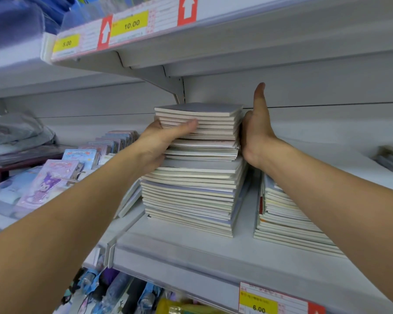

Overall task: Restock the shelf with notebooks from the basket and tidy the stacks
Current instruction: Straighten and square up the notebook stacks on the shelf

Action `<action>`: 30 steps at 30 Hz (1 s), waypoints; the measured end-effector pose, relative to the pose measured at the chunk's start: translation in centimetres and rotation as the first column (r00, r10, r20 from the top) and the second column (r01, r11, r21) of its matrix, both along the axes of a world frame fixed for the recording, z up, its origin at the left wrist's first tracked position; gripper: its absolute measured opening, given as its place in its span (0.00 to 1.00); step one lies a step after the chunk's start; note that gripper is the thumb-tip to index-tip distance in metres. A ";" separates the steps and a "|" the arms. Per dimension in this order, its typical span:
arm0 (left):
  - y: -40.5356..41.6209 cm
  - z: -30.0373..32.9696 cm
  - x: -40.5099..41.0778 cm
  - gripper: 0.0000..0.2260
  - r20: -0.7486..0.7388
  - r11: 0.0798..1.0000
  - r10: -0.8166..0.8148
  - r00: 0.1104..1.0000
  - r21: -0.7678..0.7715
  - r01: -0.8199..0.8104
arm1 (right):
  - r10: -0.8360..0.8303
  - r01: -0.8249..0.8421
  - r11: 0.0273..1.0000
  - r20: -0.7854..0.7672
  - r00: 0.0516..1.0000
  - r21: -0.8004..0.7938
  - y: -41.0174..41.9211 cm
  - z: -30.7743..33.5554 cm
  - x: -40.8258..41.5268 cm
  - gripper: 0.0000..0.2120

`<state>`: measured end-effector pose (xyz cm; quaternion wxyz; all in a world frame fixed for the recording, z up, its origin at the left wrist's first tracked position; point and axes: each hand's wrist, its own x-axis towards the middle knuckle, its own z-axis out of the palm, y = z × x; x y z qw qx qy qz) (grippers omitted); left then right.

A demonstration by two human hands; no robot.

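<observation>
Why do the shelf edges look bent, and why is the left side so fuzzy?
In the head view, the wide-angle lens bows the shelf lines; the top left corner is smeared by blur, while the notebook stack between the left hand and right hand stays sharp under even, soft light.

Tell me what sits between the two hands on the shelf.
In the head view, the upper part of the tall notebook stack lies between the left hand and the right hand, which press its two sides.
</observation>
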<state>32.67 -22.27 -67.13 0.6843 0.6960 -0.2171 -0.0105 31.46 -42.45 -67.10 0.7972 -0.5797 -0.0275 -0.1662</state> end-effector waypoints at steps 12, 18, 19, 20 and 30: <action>1.0 -0.3 0.3 0.31 0.128 0.972 -0.211 0.969 0.135 0.193 | -0.026 0.022 0.996 -0.043 0.999 -0.089 0.5 0.0 -0.5 0.46; 0.8 -0.4 0.1 0.29 0.117 0.987 -0.153 0.981 0.069 0.145 | -0.027 0.022 0.997 -0.068 0.997 -0.076 0.7 0.1 -0.6 0.51; 0.8 -0.5 0.1 0.28 0.119 0.988 -0.145 0.982 0.062 0.138 | -0.022 0.018 0.997 -0.069 0.997 -0.071 0.8 0.1 -0.6 0.50; 0.7 -0.5 0.1 0.28 0.133 0.991 -0.128 0.983 0.061 0.121 | -0.020 0.016 0.998 -0.072 0.997 -0.068 0.8 0.1 -0.7 0.50; 0.1 -0.5 0.0 0.33 0.201 0.999 0.021 0.979 0.042 -0.030 | -0.022 0.019 0.996 -0.042 0.999 -0.089 0.7 0.1 -0.6 0.44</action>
